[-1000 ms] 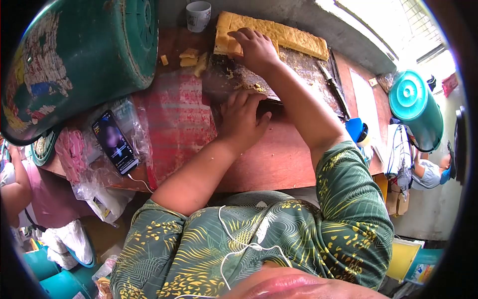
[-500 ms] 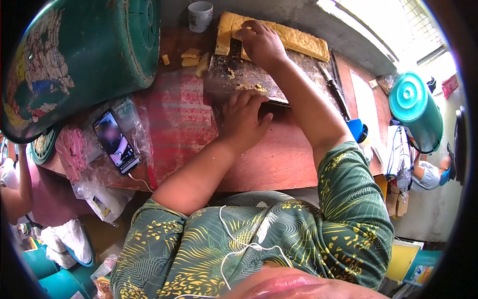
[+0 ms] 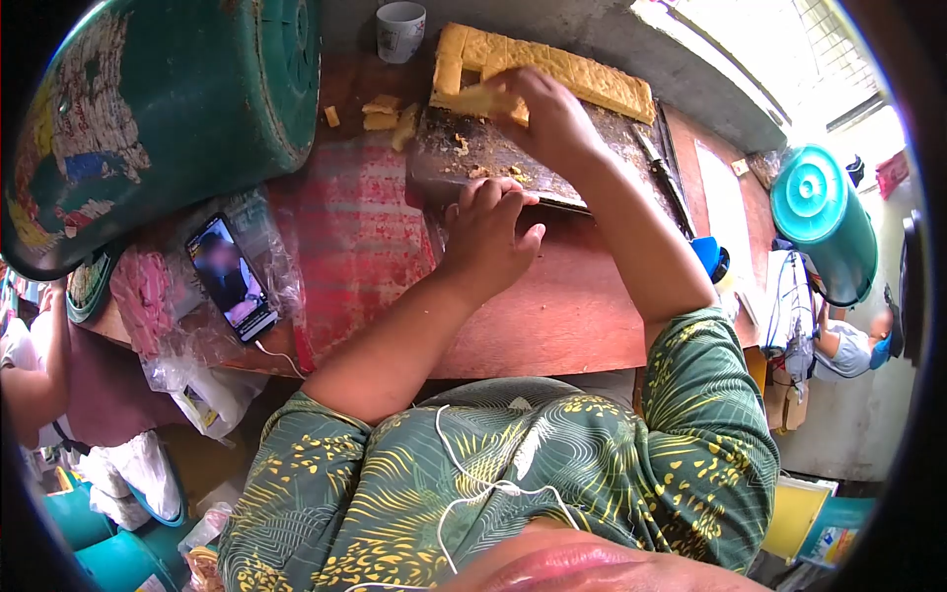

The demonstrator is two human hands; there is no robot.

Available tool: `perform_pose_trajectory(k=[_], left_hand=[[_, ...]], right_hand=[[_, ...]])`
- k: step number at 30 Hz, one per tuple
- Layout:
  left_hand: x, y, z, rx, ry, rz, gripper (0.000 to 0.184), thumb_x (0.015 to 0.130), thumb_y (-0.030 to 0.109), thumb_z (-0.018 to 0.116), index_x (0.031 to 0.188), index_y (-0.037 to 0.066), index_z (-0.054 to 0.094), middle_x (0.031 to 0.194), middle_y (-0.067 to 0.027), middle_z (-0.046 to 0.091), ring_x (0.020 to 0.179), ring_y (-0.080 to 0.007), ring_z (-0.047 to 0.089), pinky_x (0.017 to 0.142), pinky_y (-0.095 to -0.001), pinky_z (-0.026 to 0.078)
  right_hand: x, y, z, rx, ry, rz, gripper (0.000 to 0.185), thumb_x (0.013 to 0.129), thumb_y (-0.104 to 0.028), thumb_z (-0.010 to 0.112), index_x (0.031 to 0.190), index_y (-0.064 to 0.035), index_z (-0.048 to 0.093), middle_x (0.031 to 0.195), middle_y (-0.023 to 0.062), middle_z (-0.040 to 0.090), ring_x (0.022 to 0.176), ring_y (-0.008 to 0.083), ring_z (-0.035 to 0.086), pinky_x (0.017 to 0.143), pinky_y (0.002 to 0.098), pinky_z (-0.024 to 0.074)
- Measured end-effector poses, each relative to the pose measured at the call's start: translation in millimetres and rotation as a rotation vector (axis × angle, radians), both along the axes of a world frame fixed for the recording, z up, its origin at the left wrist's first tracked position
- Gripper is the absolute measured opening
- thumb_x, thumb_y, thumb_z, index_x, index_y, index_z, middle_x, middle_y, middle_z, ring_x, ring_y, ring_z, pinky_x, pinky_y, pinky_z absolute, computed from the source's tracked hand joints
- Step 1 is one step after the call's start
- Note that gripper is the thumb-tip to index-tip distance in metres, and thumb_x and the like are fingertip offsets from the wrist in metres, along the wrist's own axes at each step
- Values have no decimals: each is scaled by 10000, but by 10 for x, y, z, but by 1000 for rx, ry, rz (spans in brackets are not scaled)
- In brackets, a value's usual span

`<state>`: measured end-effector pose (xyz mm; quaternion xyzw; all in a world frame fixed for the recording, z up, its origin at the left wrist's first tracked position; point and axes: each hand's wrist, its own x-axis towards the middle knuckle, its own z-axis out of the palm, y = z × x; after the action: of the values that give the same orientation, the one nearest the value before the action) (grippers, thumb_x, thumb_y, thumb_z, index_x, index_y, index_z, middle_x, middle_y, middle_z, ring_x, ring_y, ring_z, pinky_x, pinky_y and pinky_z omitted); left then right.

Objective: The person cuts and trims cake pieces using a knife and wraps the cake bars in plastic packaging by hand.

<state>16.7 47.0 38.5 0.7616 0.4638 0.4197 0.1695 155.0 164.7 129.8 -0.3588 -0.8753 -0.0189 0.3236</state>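
Observation:
A yellow slab of cake (image 3: 582,74), cut into pieces, lies along the back of a dark, crumb-strewn tray (image 3: 617,138). Above the tray, my right hand (image 3: 552,113) holds a blurred yellow piece of cake (image 3: 478,101) in its fingers, near a gap at the slab's left end. My left hand (image 3: 490,225) rests at the tray's near edge with its fingers bent and the thumb apart; nothing shows in it. Small cake scraps (image 3: 381,120) lie left of the tray. A knife (image 3: 663,170) lies on the tray's right side.
A large green bucket (image 3: 187,128) lies on its side at the left, with a lit phone (image 3: 233,278) on plastic bags below it. A white cup (image 3: 400,32) stands behind. At the right are a blue object (image 3: 705,257) and a teal drum (image 3: 824,217). People show at both sides.
My right hand first reached onto the slab, then lifted back toward me with a piece, and a gap now shows in the slab. My left hand has barely moved.

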Motion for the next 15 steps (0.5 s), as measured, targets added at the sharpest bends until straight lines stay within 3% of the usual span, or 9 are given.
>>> perform_pose_trajectory(k=[2,3,7,10,11,14,15], left_hand=[[7,-12,25,-3,9,11,362,832,247,776,1161,134,676,1269,-90,598,1263,-349,513,1035,-489,439],[6,-18,33,-5,15,17,359,830,245,775,1156,133,676,1265,-92,600,1261,-351,514,1037,-488,438],[23,3,-29,44,-24,8,360,829,243,775,1157,133,679,1253,-87,607,1250,-350,519,1037,-486,438],[-10,11,3,69,-11,-15,356,825,246,782,1149,132,685,1244,-84,610,1238,-348,524,1038,-487,438],[-15,8,8,61,-9,-17,356,823,249,785,1145,132,688,1242,-82,610,1235,-347,524,1038,-488,438],[-26,29,-22,57,-34,-20,351,822,254,791,1135,130,694,1236,-83,609,1233,-344,524,1041,-488,433],[-21,32,-34,57,-48,-22,348,821,256,793,1131,130,696,1235,-83,608,1233,-343,524,1043,-487,431]], right_hand=[[82,-121,-10,-71,-143,197,335,841,-181,814,1134,-84,685,1105,138,694,1025,356,676,895,453,546],[95,-178,-17,-128,-89,238,294,835,-183,823,1087,-78,715,1106,122,700,1044,344,674,907,438,539],[200,-44,-39,-131,-8,-6,378,836,-313,822,1138,-114,712,1117,108,694,1112,348,646,966,477,501],[163,113,-156,-55,-123,-162,417,818,-223,834,1199,-127,692,1218,112,661,1195,342,610,1017,466,484],[167,190,-220,-85,-174,-169,489,810,-251,836,1259,-160,664,1282,98,636,1250,329,579,1052,486,454],[123,377,-418,28,-223,-188,505,806,-270,837,1267,-164,658,1271,89,642,1243,323,585,1043,490,459],[102,419,-406,76,-223,-195,471,822,-212,813,1265,-170,657,1264,82,643,1227,323,592,1039,493,463]])
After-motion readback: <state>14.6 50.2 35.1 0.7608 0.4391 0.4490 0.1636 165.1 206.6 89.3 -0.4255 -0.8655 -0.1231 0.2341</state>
